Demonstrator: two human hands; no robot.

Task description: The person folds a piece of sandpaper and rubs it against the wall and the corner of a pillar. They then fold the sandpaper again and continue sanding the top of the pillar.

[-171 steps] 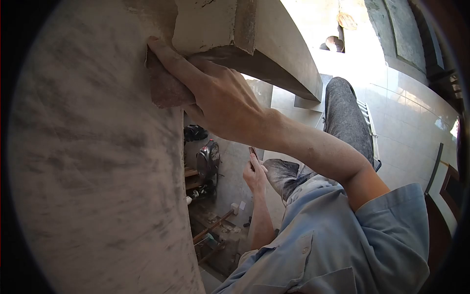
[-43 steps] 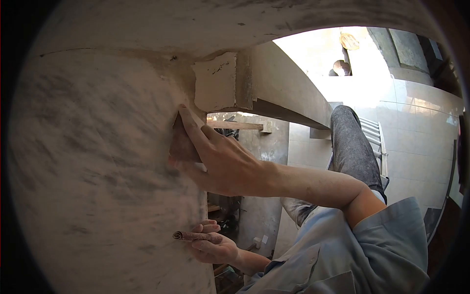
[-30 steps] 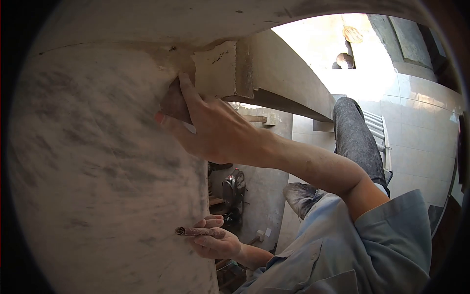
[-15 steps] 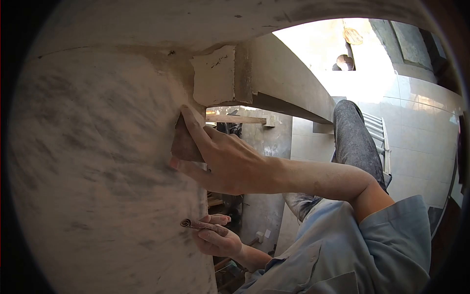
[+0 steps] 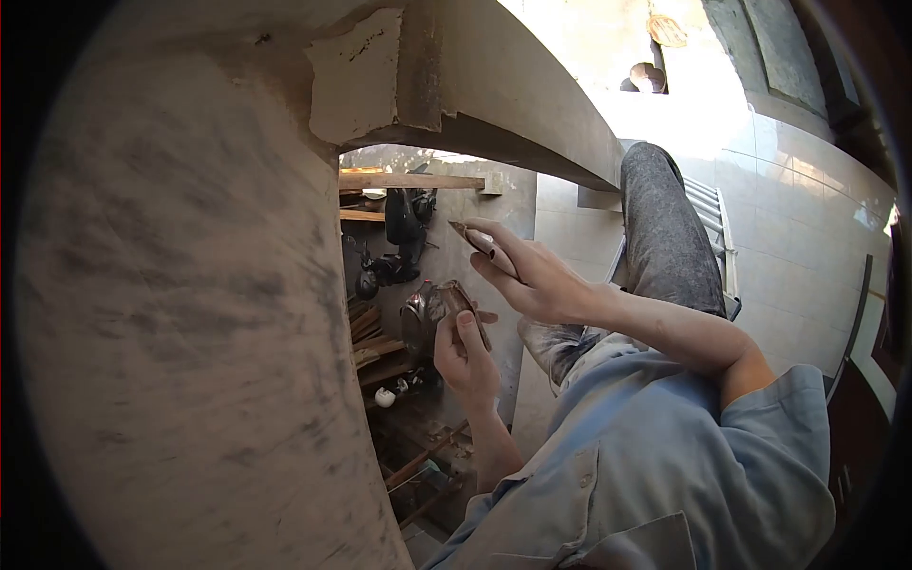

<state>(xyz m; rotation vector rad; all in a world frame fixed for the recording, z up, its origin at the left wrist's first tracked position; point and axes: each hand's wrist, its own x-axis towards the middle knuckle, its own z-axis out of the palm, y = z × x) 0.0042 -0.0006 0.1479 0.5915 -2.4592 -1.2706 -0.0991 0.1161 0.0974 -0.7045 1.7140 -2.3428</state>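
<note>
My right hand (image 5: 546, 280) is raised off the wall, fingers and thumb pinched round a curled piece of sandpaper (image 5: 492, 255) with a pointed end. Just below it, my left hand (image 5: 470, 366) grips a second, brownish sandpaper piece (image 5: 463, 306), its thumb pressed on the face and the edges curling. The two hands are close but apart. To the left stands the pale wall surface (image 5: 190, 313), marked with dark grey smudges; neither hand touches it.
A beam (image 5: 541, 104) juts out from the wall's upper corner. Far below are a motorbike (image 5: 404, 228), stacked wood (image 5: 375, 347) and a white round object (image 5: 384, 397). My bent leg (image 5: 670, 237) is beside a metal ladder (image 5: 717, 228) over the tiled floor (image 5: 788, 256).
My right hand has left the wall and moved right, its flat sandpaper now curled. My left hand has risen towards it, and its tight roll looks more opened out. The view has shifted.
</note>
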